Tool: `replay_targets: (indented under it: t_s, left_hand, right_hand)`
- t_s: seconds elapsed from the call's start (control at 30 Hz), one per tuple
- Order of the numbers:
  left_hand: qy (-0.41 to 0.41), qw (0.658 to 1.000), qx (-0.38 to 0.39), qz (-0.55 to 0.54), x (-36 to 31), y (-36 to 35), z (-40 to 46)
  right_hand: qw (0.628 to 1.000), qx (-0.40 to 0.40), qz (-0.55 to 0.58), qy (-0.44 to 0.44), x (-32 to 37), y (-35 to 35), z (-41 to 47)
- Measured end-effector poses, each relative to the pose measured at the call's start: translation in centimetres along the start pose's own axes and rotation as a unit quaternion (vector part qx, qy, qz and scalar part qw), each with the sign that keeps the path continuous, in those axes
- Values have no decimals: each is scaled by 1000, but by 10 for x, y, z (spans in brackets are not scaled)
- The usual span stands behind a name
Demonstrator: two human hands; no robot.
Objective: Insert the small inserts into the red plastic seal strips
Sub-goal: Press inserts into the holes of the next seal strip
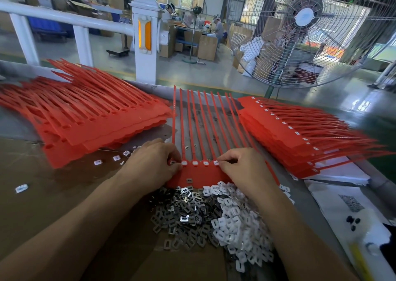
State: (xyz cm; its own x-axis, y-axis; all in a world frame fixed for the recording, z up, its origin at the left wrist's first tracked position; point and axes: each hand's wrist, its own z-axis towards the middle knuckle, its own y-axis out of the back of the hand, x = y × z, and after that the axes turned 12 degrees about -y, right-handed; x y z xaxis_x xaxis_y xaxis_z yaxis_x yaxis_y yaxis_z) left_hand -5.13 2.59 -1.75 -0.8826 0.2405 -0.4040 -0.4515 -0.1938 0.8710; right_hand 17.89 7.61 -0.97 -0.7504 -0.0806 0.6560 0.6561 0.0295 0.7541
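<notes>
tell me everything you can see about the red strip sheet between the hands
The sheet is red plastic, lying flat on the table: a flat band nearest the person with about ten thin tails fanning away. Four white inserts sit in a row of sockets. The left hand and right hand pinch at its sockets; one loose insert lies on the band.

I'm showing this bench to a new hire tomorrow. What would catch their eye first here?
Probably the red: a seal strip sheet lies in the middle with both hands on its row of sockets, the left hand and right hand each pinching at an insert. Stacks of red strips fan out at left and right. A heap of small inserts lies between the forearms, and a big fan looms behind.
</notes>
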Motion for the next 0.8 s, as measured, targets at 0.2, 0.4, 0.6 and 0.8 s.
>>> replay_targets:
  t_s: [0.2, 0.4, 0.6, 0.8]
  left_hand:
    - [14, 999, 45, 21, 0, 1, 12]
    - [11, 999, 51, 6, 5, 2, 15]
    - [3, 1000, 25, -3, 3, 0, 8]
    - [-2, 1000, 10, -13, 5, -1, 3]
  right_hand:
    - [980, 0, -176, 93, 9, 5, -9]
    - [935, -15, -327, 134, 18, 0, -10]
    - [968, 40, -226, 99, 6, 9, -8]
    - [989, 130, -61, 45, -3, 33, -7]
